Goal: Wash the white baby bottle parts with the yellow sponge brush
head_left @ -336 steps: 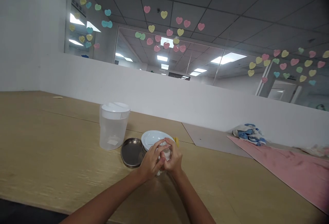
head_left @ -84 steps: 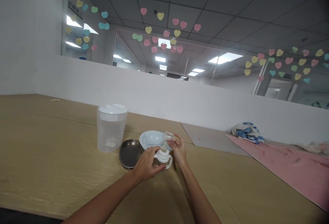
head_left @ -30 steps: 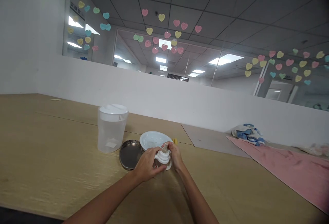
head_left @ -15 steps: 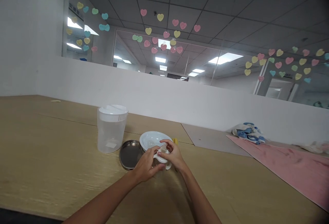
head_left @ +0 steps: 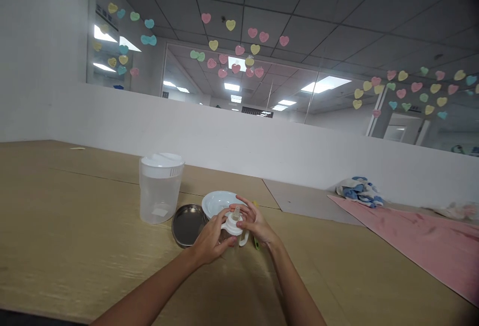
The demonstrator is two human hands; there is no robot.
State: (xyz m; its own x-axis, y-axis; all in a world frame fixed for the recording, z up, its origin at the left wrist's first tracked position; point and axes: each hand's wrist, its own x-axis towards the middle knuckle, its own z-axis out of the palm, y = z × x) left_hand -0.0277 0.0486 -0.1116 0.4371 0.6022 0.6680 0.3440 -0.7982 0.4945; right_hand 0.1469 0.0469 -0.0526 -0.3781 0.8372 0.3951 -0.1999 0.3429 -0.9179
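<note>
Between my hands stands a baby bottle (head_left: 233,223) with a white collar, a clear teat pointing up and white side handles. My left hand (head_left: 212,238) is wrapped round the bottle's left side, thumb across the front. On the right, my right hand (head_left: 258,222) curls its fingers behind the teat, with the thumb against the white collar. Much of the bottle's clear body is hidden by the fingers. Just behind it sits a pale bowl (head_left: 217,202), and a round dark metal tray (head_left: 187,223) lies to the left of the bowl.
A tall clear plastic pitcher (head_left: 160,188) with a white lid stands at the left. Partly behind my right hand lies a yellow-green item (head_left: 256,243). A pink cloth (head_left: 411,236) and a crumpled blue-and-white cloth (head_left: 359,192) lie at the right of the wooden table (head_left: 93,246).
My right fingers have come off the teat and opened a little, so the teat and white collar now show. My left hand keeps its grip. The view has shifted slightly.
</note>
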